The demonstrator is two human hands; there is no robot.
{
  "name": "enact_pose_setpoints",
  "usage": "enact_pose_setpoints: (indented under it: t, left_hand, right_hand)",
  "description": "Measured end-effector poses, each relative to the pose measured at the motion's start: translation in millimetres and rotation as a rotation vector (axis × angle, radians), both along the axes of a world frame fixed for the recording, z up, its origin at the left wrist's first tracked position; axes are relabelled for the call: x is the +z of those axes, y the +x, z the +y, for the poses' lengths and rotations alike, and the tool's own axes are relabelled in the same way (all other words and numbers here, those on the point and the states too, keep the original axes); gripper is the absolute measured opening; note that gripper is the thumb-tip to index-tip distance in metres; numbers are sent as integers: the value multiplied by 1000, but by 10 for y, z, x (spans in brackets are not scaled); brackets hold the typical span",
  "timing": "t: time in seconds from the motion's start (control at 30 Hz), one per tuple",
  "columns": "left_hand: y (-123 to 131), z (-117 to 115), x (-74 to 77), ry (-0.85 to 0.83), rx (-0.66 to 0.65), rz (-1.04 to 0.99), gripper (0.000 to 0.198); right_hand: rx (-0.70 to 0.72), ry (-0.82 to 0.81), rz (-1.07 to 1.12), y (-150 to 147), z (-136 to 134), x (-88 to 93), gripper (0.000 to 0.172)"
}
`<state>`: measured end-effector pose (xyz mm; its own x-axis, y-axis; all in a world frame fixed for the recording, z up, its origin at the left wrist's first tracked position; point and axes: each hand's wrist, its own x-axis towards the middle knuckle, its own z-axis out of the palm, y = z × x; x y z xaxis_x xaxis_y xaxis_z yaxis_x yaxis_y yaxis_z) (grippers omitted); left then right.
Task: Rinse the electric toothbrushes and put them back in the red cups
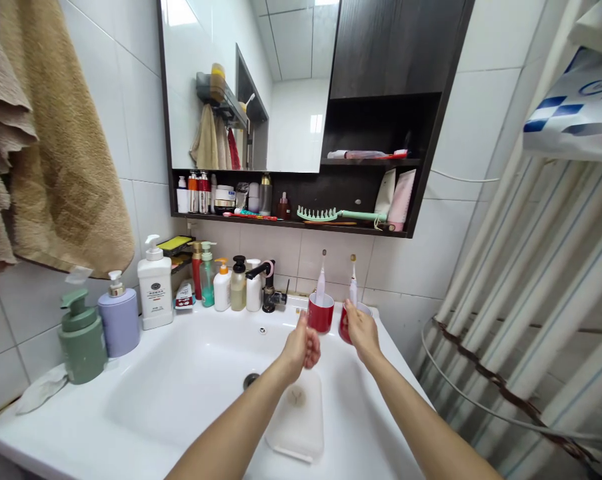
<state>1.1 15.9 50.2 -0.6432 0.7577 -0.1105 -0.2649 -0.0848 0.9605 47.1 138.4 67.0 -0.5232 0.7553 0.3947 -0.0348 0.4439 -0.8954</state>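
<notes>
My right hand (361, 331) is wrapped round a red cup (345, 329) at the back right rim of the white sink (181, 380). An electric toothbrush (353, 283) stands upright in that cup. My left hand (301, 347) hovers over the basin, fingers loosely curled, just in front of a second red cup (321, 313) that holds another toothbrush (321, 280). It grips nothing that I can see.
A black tap (265, 285) and several pump bottles (221, 283) line the back rim. A green dispenser (81, 337) and a lilac one (118, 319) stand at the left. A translucent lid (297, 417) lies in the basin. Towels hang left, a radiator stands right.
</notes>
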Motion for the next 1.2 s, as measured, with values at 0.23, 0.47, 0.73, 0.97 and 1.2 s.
enact_pose_setpoints:
  t: [0.23,0.47,0.73,0.97,1.2]
  left_hand:
    - [-229,-181,-899,-234,86,99,60]
    - [-360,-217,-923,-171,143,201,48]
    - [-229,-252,-889,-140,208,498,26]
    - [-257,-274,-869,-121,216,652,40]
    - [-348,-205,-921,-94,216,714,41]
  right_hand:
    - [-278,216,-355,-94,665,-259,14]
    - [-229,410,-547,183,514,-420,13]
    - [59,505,-564,453,-171,-635,8]
    - [229,463,-510,192,-502,-935,15]
    - [254,386,-458,29,-473,-890,9]
